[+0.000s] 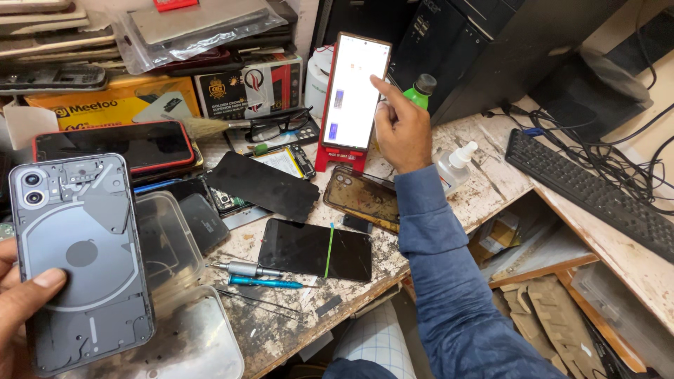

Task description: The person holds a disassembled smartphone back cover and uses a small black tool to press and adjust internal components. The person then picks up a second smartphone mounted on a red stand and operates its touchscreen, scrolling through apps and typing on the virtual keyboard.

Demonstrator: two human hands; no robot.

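A: Holding the grey phone (pixel 78 263) at the lower left, the left hand (pixel 20 309) has its thumb pressed on the back cover; the other fingers are behind it, hidden.

B: How does it handle, you think?

A: Stiff and flat, rather light, but the back looks smooth and glassy, so slippery and fragile. Better to grip it by the long edges, not by the cameras.

B: And the right hand (pixel 401 130)?

A: Its index finger is stretched out, touching the screen of the lit phone (pixel 354 91), which stands upright in a red stand (pixel 340 158). The other fingers are curled together, holding nothing. That stand looks light, so a soft tap only.
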